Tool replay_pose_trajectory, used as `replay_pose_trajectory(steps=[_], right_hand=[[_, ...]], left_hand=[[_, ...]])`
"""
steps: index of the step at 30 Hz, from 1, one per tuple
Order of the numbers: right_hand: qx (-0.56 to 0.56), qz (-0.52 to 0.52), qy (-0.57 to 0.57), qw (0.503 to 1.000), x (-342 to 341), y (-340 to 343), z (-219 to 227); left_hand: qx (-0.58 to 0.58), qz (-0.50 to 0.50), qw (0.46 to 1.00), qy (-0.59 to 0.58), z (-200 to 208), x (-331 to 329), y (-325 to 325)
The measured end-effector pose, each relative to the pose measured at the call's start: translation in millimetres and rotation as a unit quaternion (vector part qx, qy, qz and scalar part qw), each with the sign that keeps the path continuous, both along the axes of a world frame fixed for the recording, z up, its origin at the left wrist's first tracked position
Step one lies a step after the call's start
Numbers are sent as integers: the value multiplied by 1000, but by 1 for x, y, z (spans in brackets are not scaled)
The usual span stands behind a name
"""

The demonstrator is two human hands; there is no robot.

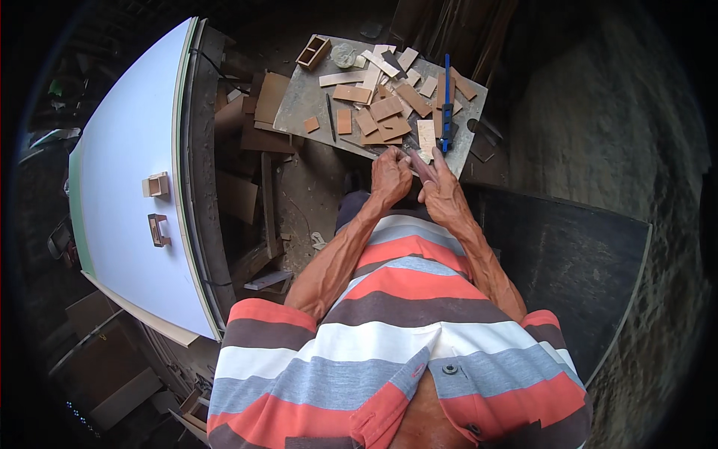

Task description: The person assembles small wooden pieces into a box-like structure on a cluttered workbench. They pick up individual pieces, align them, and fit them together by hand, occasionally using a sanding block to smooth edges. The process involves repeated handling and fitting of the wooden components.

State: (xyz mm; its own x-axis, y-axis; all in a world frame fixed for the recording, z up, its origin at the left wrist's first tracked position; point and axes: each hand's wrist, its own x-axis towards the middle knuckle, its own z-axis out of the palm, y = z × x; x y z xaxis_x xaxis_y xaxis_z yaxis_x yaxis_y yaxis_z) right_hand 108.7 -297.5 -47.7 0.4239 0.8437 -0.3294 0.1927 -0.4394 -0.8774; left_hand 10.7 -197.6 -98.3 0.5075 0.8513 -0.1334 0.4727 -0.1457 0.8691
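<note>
Shot from head ht via L fisheye cam, facing steeply down: v. close over coral-white-grey-brown striped cloth shirt (419, 307), farther from bare L hand (391, 176) & bare R hand (444, 196), w/ grey rectangular tabletop (301, 97) beyond.

Held strip (424, 168) — partly hidden, striped shirt (419, 308) — cut off

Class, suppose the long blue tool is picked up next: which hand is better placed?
Probably the right hand: it is nearest the lower end of the long blue tool, while the left hand sits farther left.
</note>
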Motion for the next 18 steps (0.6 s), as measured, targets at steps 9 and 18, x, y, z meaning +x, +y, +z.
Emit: replay_pose_trajectory(steps=[9, 18], right_hand=[[22, -22, -16, 999, 16, -7, -17], [12, -26, -48, 998, 4, -11, -23]], left_hand=[[-388, 55, 905, -168, 9, 2, -1], [-361, 26, 914, -185, 5, 4, -3]])
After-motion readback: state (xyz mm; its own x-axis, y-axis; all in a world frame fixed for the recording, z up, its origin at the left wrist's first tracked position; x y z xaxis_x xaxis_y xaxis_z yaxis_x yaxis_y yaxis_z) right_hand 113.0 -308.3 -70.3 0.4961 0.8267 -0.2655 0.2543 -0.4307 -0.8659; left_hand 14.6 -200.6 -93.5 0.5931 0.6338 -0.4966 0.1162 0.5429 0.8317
